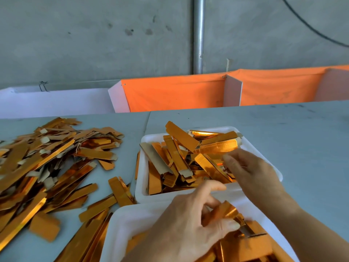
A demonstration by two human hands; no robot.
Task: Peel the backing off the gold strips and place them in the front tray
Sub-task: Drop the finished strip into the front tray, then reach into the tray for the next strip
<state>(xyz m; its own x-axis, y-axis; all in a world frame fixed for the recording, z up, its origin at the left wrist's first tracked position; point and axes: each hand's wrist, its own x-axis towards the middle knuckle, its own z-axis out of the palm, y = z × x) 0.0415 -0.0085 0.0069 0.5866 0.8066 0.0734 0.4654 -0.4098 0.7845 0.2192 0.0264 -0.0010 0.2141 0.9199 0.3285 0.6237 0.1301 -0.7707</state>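
Gold foil strips fill the front tray at 12 o'clock from the hands; they look light, thin, slick and easily creased, best pinched at an end tab. Right hand reaches over this tray, fingers loosely curled, grasp unclear. Left hand pinches a strip over the near tray. A loose pile lies on the counter at 9 o'clock. No writing is legible.

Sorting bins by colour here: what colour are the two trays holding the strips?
White, both trays, clearest in the head view.
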